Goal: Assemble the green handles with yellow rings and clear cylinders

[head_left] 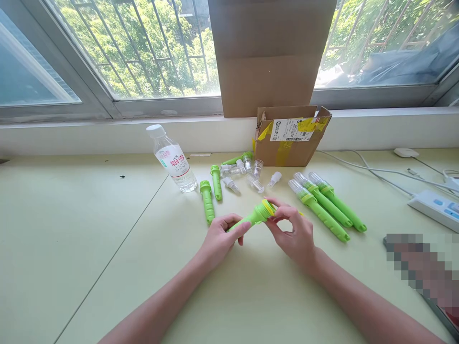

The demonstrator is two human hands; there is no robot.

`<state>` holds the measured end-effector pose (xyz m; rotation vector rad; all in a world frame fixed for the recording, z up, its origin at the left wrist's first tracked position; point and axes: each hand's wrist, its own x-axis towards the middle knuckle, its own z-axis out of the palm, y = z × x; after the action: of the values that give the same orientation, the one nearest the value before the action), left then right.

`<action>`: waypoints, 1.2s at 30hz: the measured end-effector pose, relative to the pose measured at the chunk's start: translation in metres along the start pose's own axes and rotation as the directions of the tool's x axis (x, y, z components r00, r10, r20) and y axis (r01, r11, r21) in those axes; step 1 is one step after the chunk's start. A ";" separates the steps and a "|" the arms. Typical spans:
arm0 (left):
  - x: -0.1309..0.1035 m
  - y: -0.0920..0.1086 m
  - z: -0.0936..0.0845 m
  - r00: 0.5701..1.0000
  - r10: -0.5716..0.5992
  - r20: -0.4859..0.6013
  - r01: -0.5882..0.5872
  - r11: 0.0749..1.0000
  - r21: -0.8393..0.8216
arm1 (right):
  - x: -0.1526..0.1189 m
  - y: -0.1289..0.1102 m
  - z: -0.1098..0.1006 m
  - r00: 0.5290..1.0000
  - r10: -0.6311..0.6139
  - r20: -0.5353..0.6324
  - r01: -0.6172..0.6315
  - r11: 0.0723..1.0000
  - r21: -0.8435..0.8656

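Observation:
My left hand (224,234) is wrapped round the body of a green tube (254,216), which tilts up to the right. At its wide end sits a yellow ring (267,207), and the fingers of my right hand (289,224) pinch there. A bit of yellow shows behind my right fingers. Two loose green tubes, one (207,200) nearer and one (216,182) farther, lie left of my hands. Clear caps (255,183) and white pieces (275,179) are scattered beyond them. On the right, three green tubes with clear caps (324,210) lie side by side.
A water bottle (174,160) stands at the back left. An open cardboard box (289,138) is by the window ledge. White cables (373,168) run to a power strip (435,208) on the right. A partly pixelated flat object (423,282) lies at the right edge.

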<state>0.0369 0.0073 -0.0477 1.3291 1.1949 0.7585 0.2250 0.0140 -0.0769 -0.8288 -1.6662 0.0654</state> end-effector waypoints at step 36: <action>0.001 -0.003 0.001 0.993 0.011 -0.121 -0.026 0.992 -0.120 | 0.002 -0.004 0.002 0.995 0.102 0.000 -0.102 0.994 0.049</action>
<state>0.0370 0.0073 -0.0504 1.2093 1.2126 0.9216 0.2218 0.0132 -0.0740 -0.8761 -1.6127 0.1755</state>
